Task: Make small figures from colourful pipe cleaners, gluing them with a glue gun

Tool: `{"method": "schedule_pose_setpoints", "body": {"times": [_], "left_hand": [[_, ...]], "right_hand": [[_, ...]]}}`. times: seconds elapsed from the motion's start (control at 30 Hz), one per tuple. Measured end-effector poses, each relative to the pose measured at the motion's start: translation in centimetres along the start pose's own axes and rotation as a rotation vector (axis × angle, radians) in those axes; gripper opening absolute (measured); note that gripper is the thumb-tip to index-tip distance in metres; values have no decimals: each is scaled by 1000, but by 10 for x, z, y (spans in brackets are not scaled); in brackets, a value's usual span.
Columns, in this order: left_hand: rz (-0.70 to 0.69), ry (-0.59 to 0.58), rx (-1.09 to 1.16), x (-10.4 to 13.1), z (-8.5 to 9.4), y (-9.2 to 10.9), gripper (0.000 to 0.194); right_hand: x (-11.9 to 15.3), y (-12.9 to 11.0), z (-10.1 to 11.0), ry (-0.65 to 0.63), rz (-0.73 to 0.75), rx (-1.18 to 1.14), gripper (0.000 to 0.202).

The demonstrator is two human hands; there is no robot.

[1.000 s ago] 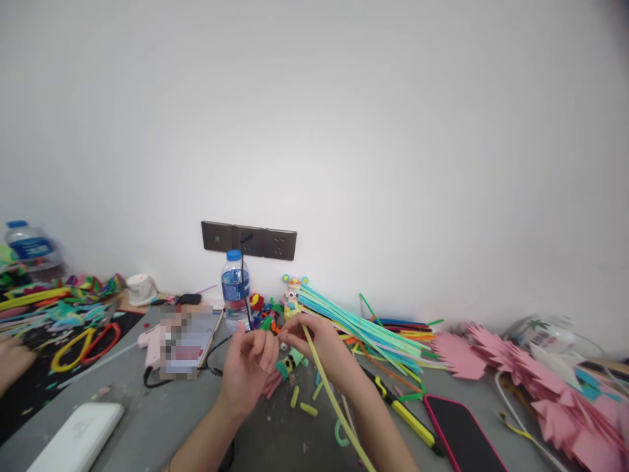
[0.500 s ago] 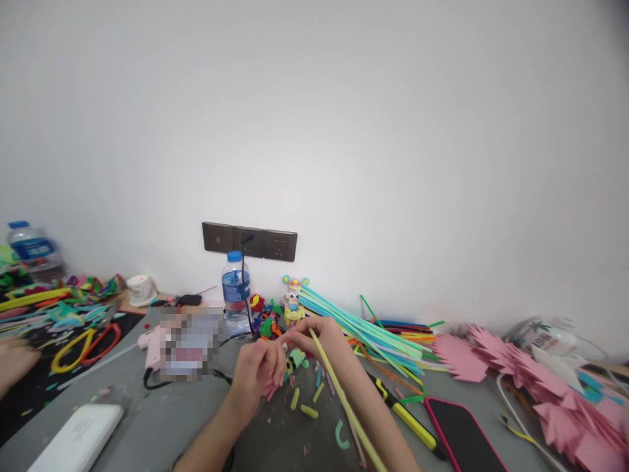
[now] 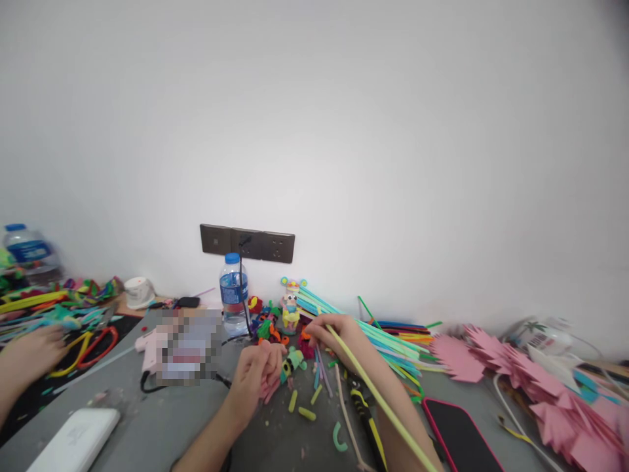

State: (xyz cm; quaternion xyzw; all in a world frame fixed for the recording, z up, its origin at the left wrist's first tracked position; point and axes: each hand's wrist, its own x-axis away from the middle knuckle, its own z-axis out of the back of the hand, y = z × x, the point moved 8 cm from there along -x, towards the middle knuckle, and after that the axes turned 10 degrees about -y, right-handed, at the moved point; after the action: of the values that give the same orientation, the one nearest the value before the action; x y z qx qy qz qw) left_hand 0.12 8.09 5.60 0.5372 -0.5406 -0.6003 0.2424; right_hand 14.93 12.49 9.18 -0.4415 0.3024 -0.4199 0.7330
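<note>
The person's right hand (image 3: pixel 339 331) is pinched closed around the upper end of a long yellow-green pipe cleaner (image 3: pixel 381 400), which runs from the fingers down over the forearm toward the lower right edge of the view. The left hand (image 3: pixel 258 373) rests low on the grey table (image 3: pixel 162 419) with the fingers curled in loosely; I cannot tell if it holds something small. Just beside its fingertips lies a small green figure (image 3: pixel 293 360) made of fuzzy wire, and in front of it are several short cut pieces (image 3: pixel 307 405) of yellow and green wire. Behind the right hand there is a big bundle of pipe cleaners (image 3: pixel 363 324), mostly light blue and green, leaning toward the wall. Near this bundle stands a little colourful doll (image 3: pixel 291 303), and next to it a water bottle (image 3: pixel 233 295) with a blue cap, below a dark wall socket strip (image 3: pixel 247 242). A pink glue gun (image 3: pixel 150 344) lies left of the hands, and a white flat box (image 3: pixel 73 439) is at the lower left. At the right a phone with pink case (image 3: pixel 462 436) lies near pink paper cutouts (image 3: pixel 531 380). At the far left another person's hand (image 3: pixel 29 354) rests on a dark mat near the scissors (image 3: pixel 91 344).
</note>
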Motion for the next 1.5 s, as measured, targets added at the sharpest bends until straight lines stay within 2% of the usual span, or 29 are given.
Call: {"method": "schedule_pose_setpoints", "body": {"times": [0.1,0.17,0.27,0.33,0.43,0.57,0.67,0.8,0.97,1.1,1.23,1.37,1.43,1.5], "left_hand": [[-61,-66,-256,1,-5,10,56],[-101,-179,-519,2,-18,16,50],[-90,-368,-883,5,-39,11,27],[-44,-428,-1041,7,-45,2,10],[38,-469,-1188,9,-45,-15,22],[115,-548,-1281,11,-41,-35,10],[122,-572,-1277,13,-42,-40,6],[106,-535,-1243,14,-45,-41,9],[125,-495,-1215,14,-48,-41,13],[71,-441,-1149,12,-51,-30,16],[-7,-341,-1060,8,-49,-16,18],[-50,-192,-964,5,-38,-6,18],[-43,-120,-903,4,-31,-4,13],[-32,-80,-818,2,-25,-5,8]], "right_hand": [[6,4,20,73,-29,-40,36],[11,5,32,100,-37,-37,38],[18,10,48,139,-41,-14,36],[22,16,57,176,-54,10,35],[27,29,68,234,-97,36,37],[28,40,71,220,-112,28,41],[26,46,72,211,-76,-40,42],[25,58,77,249,-130,-8,38],[24,58,74,251,-163,-65,47],[28,58,76,305,-221,-67,59],[32,55,81,309,-187,-41,71],[36,56,91,372,-141,-225,77],[40,55,95,440,-114,-363,70],[41,49,95,447,-66,-454,60]]}}
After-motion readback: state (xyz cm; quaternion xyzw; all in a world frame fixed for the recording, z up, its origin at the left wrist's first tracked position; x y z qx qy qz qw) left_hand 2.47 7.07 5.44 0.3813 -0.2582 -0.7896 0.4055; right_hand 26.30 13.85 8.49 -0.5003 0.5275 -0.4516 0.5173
